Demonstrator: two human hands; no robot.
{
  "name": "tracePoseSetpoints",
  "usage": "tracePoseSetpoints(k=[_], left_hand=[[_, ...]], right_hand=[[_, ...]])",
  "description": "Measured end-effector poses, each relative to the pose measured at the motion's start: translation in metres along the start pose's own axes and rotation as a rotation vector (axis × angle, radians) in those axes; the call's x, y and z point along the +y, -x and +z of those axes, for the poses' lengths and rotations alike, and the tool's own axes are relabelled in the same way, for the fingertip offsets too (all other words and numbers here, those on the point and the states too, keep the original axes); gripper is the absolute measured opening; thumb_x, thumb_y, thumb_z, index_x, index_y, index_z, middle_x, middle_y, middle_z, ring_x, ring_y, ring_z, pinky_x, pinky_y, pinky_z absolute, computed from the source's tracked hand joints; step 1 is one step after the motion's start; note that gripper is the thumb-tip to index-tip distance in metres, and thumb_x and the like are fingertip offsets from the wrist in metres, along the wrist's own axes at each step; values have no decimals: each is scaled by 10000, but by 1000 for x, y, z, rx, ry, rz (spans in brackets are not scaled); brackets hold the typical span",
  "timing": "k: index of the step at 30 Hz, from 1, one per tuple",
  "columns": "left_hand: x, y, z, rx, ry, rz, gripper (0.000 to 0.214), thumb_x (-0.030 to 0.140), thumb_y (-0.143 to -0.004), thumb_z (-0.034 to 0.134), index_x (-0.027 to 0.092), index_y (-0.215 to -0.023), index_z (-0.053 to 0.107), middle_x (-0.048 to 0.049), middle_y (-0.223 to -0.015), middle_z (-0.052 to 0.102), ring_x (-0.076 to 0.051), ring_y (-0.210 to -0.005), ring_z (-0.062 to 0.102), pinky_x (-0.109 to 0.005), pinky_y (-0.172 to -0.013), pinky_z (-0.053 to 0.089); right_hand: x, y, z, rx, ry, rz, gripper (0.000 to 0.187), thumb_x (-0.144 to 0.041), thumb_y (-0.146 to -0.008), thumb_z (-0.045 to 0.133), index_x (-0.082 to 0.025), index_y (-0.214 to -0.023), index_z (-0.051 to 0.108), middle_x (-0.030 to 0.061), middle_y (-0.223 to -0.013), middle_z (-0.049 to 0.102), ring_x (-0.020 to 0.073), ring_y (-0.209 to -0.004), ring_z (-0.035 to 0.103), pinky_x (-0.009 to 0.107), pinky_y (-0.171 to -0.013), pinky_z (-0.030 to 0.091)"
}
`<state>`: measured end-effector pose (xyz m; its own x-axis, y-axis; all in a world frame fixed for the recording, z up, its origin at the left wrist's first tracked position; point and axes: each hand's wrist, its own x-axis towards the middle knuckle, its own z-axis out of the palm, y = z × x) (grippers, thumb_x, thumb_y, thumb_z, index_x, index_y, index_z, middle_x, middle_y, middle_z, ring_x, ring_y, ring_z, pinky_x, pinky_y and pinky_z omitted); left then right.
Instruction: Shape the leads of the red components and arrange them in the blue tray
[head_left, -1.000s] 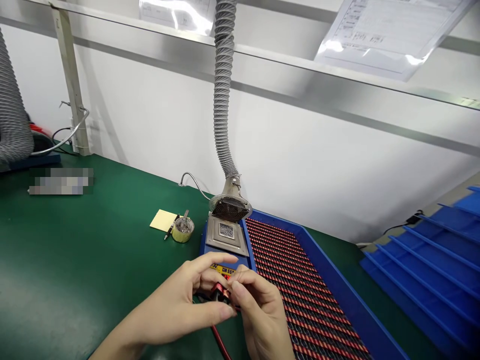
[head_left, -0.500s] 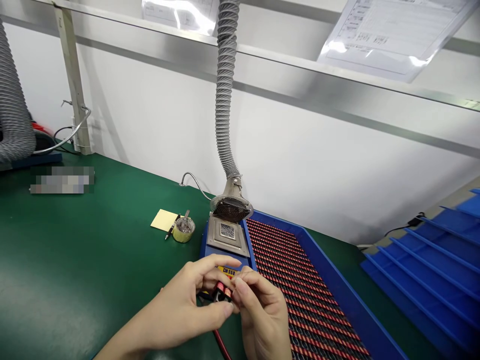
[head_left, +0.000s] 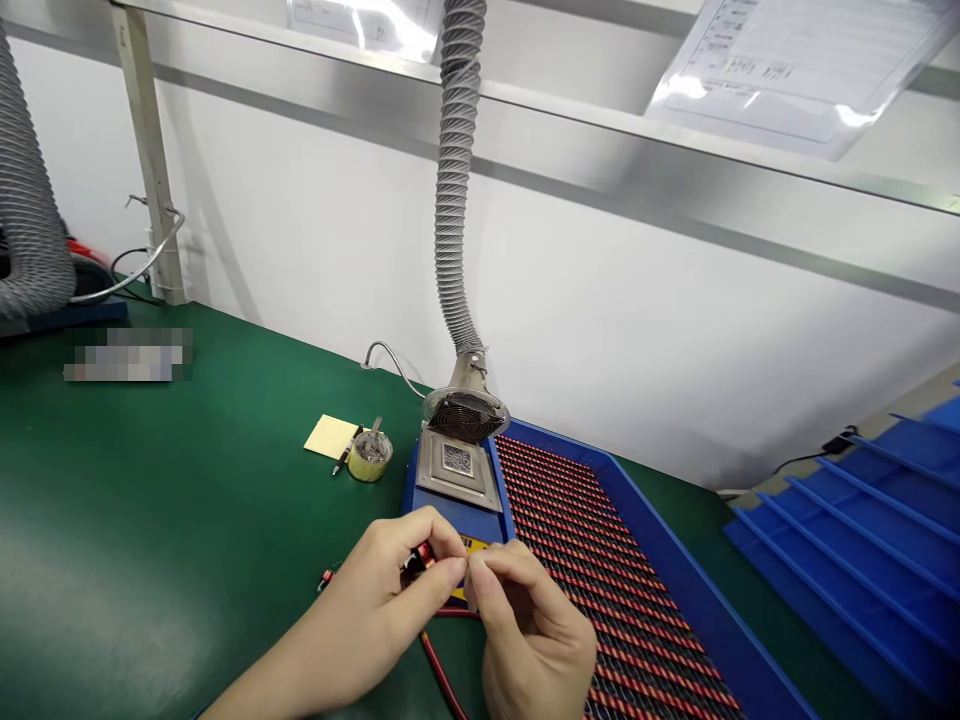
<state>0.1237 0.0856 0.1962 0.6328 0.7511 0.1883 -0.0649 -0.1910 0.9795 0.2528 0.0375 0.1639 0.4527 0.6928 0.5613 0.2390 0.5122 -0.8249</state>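
Note:
My left hand [head_left: 390, 595] pinches a small bundle of red and black wire ends [head_left: 417, 562] in front of the blue solder pot [head_left: 457, 490]. My right hand [head_left: 529, 625] is closed in a pinch right beside it, its fingertips on the same wires. A red wire [head_left: 439, 675] trails down from the hands toward the near edge. Another red wire tip [head_left: 325, 579] lies on the green mat [head_left: 172, 510] just left of my left hand.
A blue tray [head_left: 675, 580] filled with rows of red and black wires lies to the right. A grey fume hose [head_left: 457, 200] hangs over the solder pot. A small tin [head_left: 370, 456], a pen and a yellow pad [head_left: 330, 437] sit behind. Stacked blue trays [head_left: 862, 520] stand far right.
Both hands have drawn slightly nearer and lower; my left fingers have curled tighter over the wire ends, and my right pinch has closed up against them.

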Motion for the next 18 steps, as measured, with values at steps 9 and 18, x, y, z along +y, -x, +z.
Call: tracePoseSetpoints(k=[9, 18], left_hand=[[2, 2, -4, 6, -68, 12, 199, 271, -916, 491, 204, -744, 565, 41, -744, 567, -121, -698, 473, -221, -642, 343], [1, 1, -3, 43, -27, 31, 199, 286, -920, 489, 203, -758, 570, 42, -739, 561, -113, -689, 471, -216, -637, 347]], right_hand=[[0, -4, -4, -62, 9, 70, 68, -223, -787, 711, -246, -727, 734, -4, -623, 612, 133, -602, 541, 218, -550, 457], [4, -2, -6, -138, -42, 105, 129, -242, -820, 675, -232, -691, 677, -22, -607, 548, 126, -590, 508, 223, -552, 428]])
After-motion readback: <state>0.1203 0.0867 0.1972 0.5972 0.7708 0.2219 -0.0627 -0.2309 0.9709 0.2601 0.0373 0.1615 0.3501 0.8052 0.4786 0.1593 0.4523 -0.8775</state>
